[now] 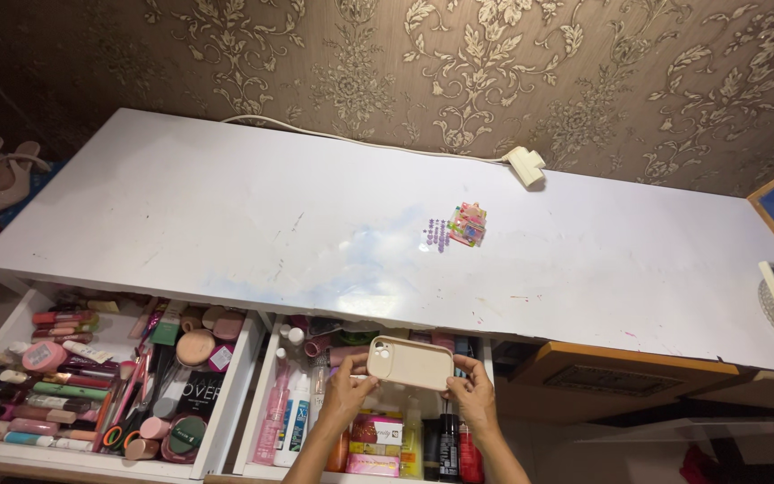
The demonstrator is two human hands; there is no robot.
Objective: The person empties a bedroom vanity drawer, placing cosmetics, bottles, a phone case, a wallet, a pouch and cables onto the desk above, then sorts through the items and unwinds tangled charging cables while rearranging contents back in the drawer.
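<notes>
Head view showed a long white tabletop [226,206] over two open drawers [248,394] crammed with cosmetics. Above the right-hand drawer, the left hand [348,392] and right hand [471,394] pinched a beige phone [410,362] by its ends — held level, back facing up.

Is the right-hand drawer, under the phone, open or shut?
Open: the drawer is pulled out past the white tabletop, exposing upright bottles inside.
</notes>
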